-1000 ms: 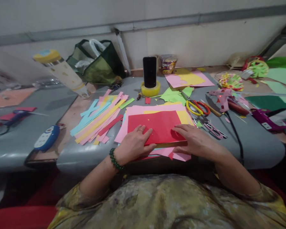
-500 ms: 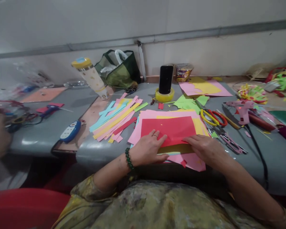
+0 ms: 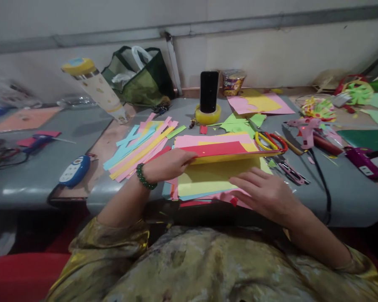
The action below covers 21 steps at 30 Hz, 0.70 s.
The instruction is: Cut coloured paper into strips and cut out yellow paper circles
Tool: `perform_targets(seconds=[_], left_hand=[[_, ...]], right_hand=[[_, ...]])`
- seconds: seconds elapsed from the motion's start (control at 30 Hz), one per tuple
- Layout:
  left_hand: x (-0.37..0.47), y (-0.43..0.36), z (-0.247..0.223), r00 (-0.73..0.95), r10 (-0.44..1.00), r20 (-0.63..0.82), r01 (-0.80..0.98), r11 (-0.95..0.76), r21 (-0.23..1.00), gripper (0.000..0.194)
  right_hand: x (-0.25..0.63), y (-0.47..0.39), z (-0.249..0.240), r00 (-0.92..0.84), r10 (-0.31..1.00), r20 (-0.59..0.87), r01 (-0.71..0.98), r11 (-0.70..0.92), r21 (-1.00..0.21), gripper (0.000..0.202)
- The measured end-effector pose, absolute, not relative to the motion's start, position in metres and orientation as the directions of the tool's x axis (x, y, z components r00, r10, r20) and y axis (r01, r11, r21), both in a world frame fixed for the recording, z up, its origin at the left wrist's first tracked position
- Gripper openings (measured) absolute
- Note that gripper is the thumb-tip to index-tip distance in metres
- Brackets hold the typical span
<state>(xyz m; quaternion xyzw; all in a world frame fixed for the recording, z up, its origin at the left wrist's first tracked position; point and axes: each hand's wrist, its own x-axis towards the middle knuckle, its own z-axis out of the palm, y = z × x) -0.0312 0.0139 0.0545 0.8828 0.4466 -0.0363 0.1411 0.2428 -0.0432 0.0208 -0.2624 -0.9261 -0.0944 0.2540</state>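
My left hand (image 3: pixel 170 164) is closed on the near left edge of some coloured paper sheets, with a red sheet (image 3: pixel 222 148) on top and yellow under it. Their near edge is raised and tilted up off the stack. Below lies a pale yellow sheet (image 3: pixel 204 181), over blue and pink paper. My right hand (image 3: pixel 262 191) holds nothing; its fingers are stretched out and slightly apart over the right part of the pale yellow sheet. Whether its fingertips touch the paper I cannot tell. Pink paper (image 3: pixel 185 141) shows behind the red sheet.
Cut paper strips (image 3: pixel 141 147) lie left of the stack. To the right are scissors (image 3: pixel 264 141), pink scissors (image 3: pixel 294 173) and a pink glue gun (image 3: pixel 307 128) with its cable. A phone (image 3: pixel 208 92) stands in a yellow tape roll (image 3: pixel 208 114). A tumbler (image 3: pixel 97 90) stands at back left.
The near edge of the red and yellow sheets has come up off the stack in my left hand, baring the pale yellow sheet. My right hand has let go of the red sheet's edge.
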Motion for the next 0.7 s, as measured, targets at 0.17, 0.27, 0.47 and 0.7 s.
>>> perform_targets(seconds=[0.17,0.27,0.47,0.7], left_hand=[[-0.020,0.007,0.054,0.567,0.786,-0.247,0.823,-0.555,0.123,0.028],[-0.011,-0.003,0.050,0.537,0.799,-0.272,0.839,-0.541,0.066,0.034],[-0.007,-0.014,0.041,0.531,0.811,-0.245,0.845,-0.531,0.071,0.037],[-0.001,-0.020,0.035,0.550,0.803,-0.231,0.833,-0.549,0.072,0.030]], right_hand=[[0.230,-0.031,-0.002,-0.784,0.556,0.278,0.589,0.807,0.047,0.023],[0.227,-0.027,-0.005,-0.804,0.581,0.126,0.592,0.802,0.083,0.020],[0.228,-0.028,0.012,-0.834,0.552,-0.016,0.549,0.832,0.080,0.024],[0.227,-0.026,0.017,-0.789,0.612,-0.059,0.605,0.790,0.101,0.028]])
